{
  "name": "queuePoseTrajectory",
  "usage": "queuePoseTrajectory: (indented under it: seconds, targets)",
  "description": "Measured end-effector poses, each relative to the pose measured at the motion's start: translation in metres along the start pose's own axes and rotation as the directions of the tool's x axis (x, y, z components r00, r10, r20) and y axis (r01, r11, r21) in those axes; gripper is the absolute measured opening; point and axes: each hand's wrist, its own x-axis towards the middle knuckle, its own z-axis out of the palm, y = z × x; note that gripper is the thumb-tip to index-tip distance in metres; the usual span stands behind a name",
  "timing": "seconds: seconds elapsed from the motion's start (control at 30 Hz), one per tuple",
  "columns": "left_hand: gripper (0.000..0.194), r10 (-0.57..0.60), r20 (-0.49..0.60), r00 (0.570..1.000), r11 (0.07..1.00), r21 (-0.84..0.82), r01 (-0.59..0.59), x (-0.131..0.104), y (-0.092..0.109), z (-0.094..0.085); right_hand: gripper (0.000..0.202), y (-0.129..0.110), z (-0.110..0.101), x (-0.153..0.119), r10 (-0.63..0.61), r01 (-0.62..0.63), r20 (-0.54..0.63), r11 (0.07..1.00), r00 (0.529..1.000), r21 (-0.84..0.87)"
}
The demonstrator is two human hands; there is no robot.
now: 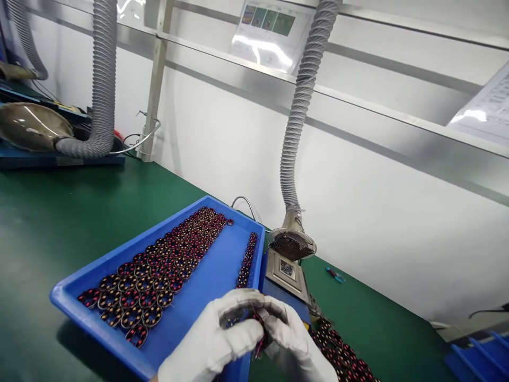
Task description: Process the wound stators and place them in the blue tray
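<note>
My left hand (217, 337) and my right hand (292, 337), both in white gloves, meet at the lower middle over the near right edge of the blue tray (202, 313). Closed between their fingertips is a small dark ring-shaped part (259, 331) with reddish wire on it; the fingers cover most of it. Similar wound rings (147, 281), with red and copper-coloured spots, lie in packed rows on the tray's left side. A narrow column of them (247, 260) runs along its right wall.
Right of the tray stands a metal-topped device (286, 270) under a round fume hood (292, 244) on a grey hose. More rings (342, 353) are heaped on the green table (382, 318). Small pliers (335, 275) lie farther back. Blue bins (481, 355) stand at the lower right.
</note>
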Motion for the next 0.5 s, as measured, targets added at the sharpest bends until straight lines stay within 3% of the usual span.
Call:
queuePoseTrajectory:
  seconds: [0.07, 0.17, 0.33, 0.5]
  targets:
    - [0.027, 0.008, -0.024, 1.0, 0.996, -0.088, -0.011, -0.002, 0.007, 0.009, 0.04, 0.004, 0.0, -0.001, -0.043, 0.041, -0.016, 0.992, 0.999, -0.12]
    - [0.018, -0.005, -0.142, 0.99, 0.977, -0.212, -0.025, -0.008, 0.006, 0.012, 0.041, 0.0, 0.006, -0.008, -0.033, 0.025, -0.035, 0.977, 0.999, -0.21]
    - [0.014, 0.037, -0.099, 0.994, 0.968, -0.242, -0.061, -0.014, -0.006, 0.007, 0.045, -0.008, 0.024, -0.024, -0.097, 0.048, -0.16, 0.956, 0.982, -0.29]
    - [0.007, 0.09, -0.094, 0.992, 0.929, -0.35, -0.117, -0.015, -0.009, 0.015, 0.047, -0.002, 0.024, -0.032, -0.139, 0.096, -0.112, 0.941, 0.984, -0.323]
